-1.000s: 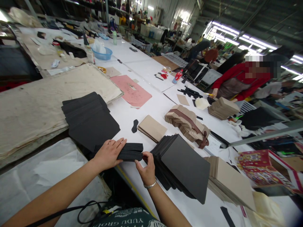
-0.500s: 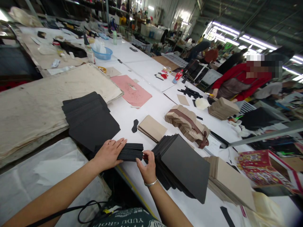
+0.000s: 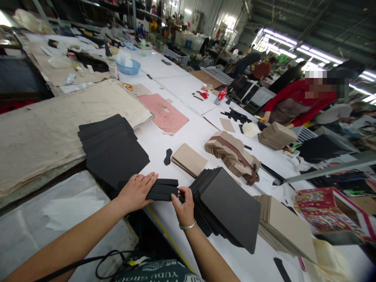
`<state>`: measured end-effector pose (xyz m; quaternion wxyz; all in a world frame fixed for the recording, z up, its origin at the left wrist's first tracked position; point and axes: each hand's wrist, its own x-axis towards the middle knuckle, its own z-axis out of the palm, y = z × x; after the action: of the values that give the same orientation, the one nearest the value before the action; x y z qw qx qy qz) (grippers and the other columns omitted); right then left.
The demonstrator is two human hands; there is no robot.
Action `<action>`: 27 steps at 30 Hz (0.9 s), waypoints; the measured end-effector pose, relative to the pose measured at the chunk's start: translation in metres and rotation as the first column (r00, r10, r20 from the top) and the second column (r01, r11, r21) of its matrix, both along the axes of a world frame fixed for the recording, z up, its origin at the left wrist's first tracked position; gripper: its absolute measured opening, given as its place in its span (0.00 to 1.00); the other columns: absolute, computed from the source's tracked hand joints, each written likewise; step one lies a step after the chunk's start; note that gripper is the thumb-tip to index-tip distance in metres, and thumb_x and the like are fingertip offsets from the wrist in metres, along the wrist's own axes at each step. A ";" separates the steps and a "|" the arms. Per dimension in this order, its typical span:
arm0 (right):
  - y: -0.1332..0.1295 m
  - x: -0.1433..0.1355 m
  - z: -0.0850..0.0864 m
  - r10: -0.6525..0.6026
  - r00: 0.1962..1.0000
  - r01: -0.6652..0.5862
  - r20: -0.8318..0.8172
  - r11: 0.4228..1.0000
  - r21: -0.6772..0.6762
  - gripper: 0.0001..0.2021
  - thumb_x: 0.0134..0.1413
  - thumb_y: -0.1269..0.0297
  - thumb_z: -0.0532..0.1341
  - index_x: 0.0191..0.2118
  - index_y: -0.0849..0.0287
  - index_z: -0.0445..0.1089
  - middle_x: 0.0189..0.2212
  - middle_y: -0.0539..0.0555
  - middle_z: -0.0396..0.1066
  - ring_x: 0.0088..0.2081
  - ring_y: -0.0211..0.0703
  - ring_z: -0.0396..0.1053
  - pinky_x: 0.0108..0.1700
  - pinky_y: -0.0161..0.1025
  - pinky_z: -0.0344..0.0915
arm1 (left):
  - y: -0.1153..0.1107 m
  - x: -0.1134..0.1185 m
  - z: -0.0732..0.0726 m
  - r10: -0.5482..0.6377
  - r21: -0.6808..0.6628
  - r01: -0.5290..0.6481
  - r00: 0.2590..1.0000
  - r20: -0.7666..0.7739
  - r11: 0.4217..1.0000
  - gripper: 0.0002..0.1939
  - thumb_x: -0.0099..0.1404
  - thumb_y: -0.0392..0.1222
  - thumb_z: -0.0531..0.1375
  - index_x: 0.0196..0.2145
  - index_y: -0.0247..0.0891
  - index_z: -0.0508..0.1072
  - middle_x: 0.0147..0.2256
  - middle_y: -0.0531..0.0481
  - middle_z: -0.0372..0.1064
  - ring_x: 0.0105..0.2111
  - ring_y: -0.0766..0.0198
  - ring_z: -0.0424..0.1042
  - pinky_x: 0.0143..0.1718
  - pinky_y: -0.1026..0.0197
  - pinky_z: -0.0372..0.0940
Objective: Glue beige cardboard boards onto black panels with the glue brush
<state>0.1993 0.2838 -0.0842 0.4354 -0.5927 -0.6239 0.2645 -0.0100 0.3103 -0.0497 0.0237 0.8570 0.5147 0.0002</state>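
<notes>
A bundle of thin black sheets stands on edge at the front of the white table, its edges facing up as fine stripes. My left hand is wrapped over the bundle's left part. At its right end, my right hand pinches the corner of the sheets between thumb and fingers. Beyond my left hand lies a fanned pile of black sheets. Close to the right of my right hand is a tall stack of black boards.
Beige board stacks lie at centre and right. Near them are a tied bundle of beige pieces and a small black cut piece. A pink sheet lies farther back. A co-worker in red stands across the table.
Both hands hold the bundle almost as before. My right thumb has shifted slightly to the right along its end; everything else looks the same.
</notes>
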 end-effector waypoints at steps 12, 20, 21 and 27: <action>0.008 -0.001 -0.006 -0.005 0.999 0.004 -0.032 0.999 -0.034 0.12 0.50 0.63 0.58 0.42 0.58 0.63 0.33 0.50 0.63 0.27 0.34 0.61 0.35 0.37 0.63 | 0.000 -0.001 0.002 -0.012 -0.006 0.012 1.000 0.015 1.000 0.42 0.54 0.54 0.58 0.61 0.36 0.48 0.60 0.41 0.50 0.50 0.51 0.58 0.52 0.53 0.47; 0.012 -0.001 -0.009 -0.015 0.996 0.008 -0.090 0.997 -0.072 0.16 0.49 0.62 0.59 0.45 0.58 0.61 0.33 0.50 0.62 0.26 0.33 0.61 0.33 0.36 0.64 | 0.002 -0.001 0.002 -0.007 -0.014 0.007 1.000 0.016 1.000 0.41 0.54 0.54 0.57 0.61 0.36 0.49 0.60 0.42 0.49 0.50 0.52 0.58 0.52 0.53 0.47; 0.013 -0.002 -0.010 -0.009 0.996 0.002 -0.092 0.997 -0.076 0.17 0.49 0.62 0.59 0.46 0.57 0.60 0.33 0.50 0.62 0.26 0.33 0.60 0.33 0.36 0.65 | 0.002 0.000 0.002 -0.007 -0.013 0.008 1.000 0.015 1.000 0.41 0.55 0.54 0.57 0.61 0.36 0.49 0.60 0.42 0.49 0.50 0.51 0.58 0.52 0.53 0.47; 0.015 0.007 -0.009 0.061 0.998 -0.061 -0.010 0.998 -0.032 0.21 0.47 0.59 0.61 0.48 0.57 0.61 0.39 0.54 0.63 0.34 0.39 0.65 0.40 0.41 0.66 | 0.003 0.000 0.004 0.007 -0.051 -0.006 1.000 0.026 0.999 0.41 0.55 0.54 0.57 0.61 0.37 0.48 0.54 0.40 0.58 0.49 0.52 0.59 0.50 0.53 0.49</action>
<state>0.2065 0.2989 -0.0928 0.4202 -0.5793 -0.6353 0.2903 -0.0101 0.3134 -0.0456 0.0523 0.8544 0.5169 -0.0018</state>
